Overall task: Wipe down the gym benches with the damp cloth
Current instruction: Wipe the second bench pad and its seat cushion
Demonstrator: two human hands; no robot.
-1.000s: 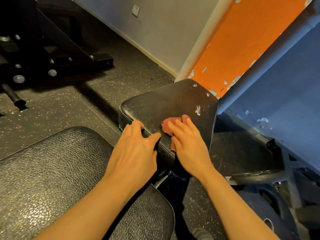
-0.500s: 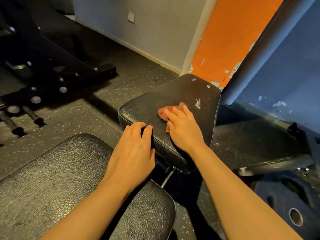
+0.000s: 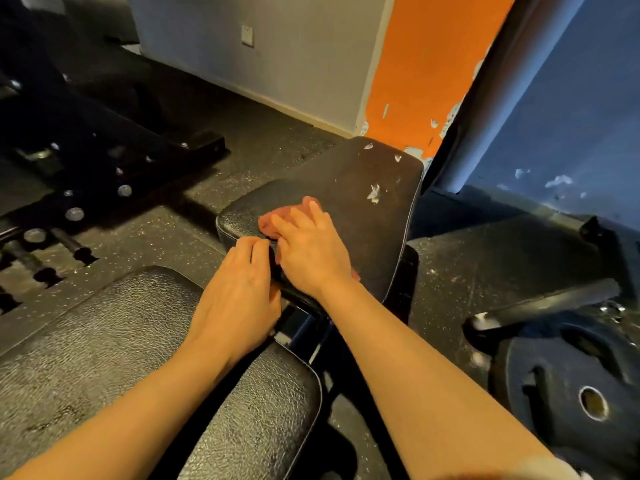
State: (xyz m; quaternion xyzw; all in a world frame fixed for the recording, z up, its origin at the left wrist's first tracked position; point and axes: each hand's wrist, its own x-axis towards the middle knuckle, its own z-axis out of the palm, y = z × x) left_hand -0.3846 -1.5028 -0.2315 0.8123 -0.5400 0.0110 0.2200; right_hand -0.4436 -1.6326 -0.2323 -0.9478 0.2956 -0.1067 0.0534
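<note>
Wiping of the small seat pad is under way — far from finished.

Head view: the right hand [image 3: 313, 252] is pressing the reddish damp cloth [image 3: 277, 220] flat-fingered onto the seat pad [image 3: 360, 199] surface; the left hand [image 3: 239, 285] is gripping its near edge — white flecks [image 3: 373, 194] and the large back pad [image 3: 114, 341] are probably still waiting.

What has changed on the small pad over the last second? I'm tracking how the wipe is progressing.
The right hand has slid the reddish cloth leftward across the small bench pad, from near its middle toward the near-left corner, and now sits right beside the left hand. The left hand kept its grip on the pad's near edge. The flaked patches further up the pad remain unwiped.
</note>
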